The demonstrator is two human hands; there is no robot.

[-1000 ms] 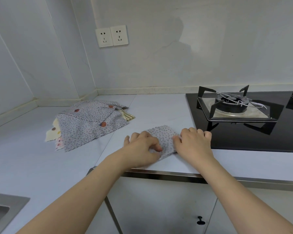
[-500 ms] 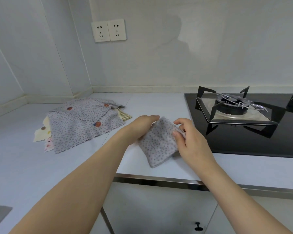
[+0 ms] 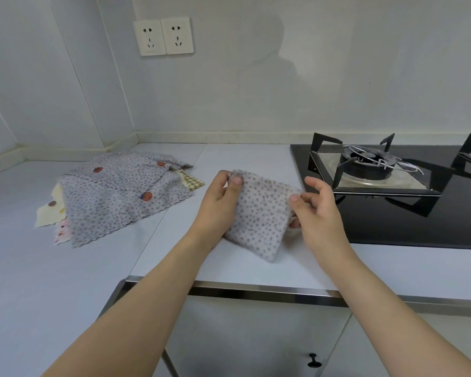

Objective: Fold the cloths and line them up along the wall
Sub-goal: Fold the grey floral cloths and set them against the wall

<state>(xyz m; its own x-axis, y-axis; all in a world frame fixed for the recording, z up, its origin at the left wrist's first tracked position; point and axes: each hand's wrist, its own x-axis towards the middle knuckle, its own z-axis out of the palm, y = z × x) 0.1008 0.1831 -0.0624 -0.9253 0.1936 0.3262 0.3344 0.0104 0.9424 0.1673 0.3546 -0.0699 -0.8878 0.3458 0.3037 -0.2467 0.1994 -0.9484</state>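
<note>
- Unfolded cloths (image 3: pixel 120 194): a loose heap on the counter (image 3: pixel 65 268), left of the work, near the corner of the wall (image 3: pixel 256 91) but not squared to it. A spotted grey one lies on top, with yellow, pink and checked edges showing beneath. Risk: none here is folded yet, and drawing one out of the overlap could drag the others askew.
- Left hand (image 3: pixel 220 202): thumb pinches the upper left corner of the folded cloth (image 3: pixel 259 216), with the other fingers curled behind it. The grip looks secure.
- Folded cloth: a small spotted grey packet, its upper edge raised between the two hands, its lower corner low at or near the counter; contact there cannot be confirmed. It is well apart from the wall. Risk: held only by its top corners, the layers may fall open in carrying, and the fold would be lost.
- Right hand (image 3: pixel 316 205): thumb and a finger nip the upper right edge; the remaining fingers are spread and relaxed. This hold is light, and a slip would let that side drop.
- Gas hob (image 3: pixel 392 213): just beside the right hand. Risk: a cloth set down too far right would land on the hob rather than along the wall.
</note>
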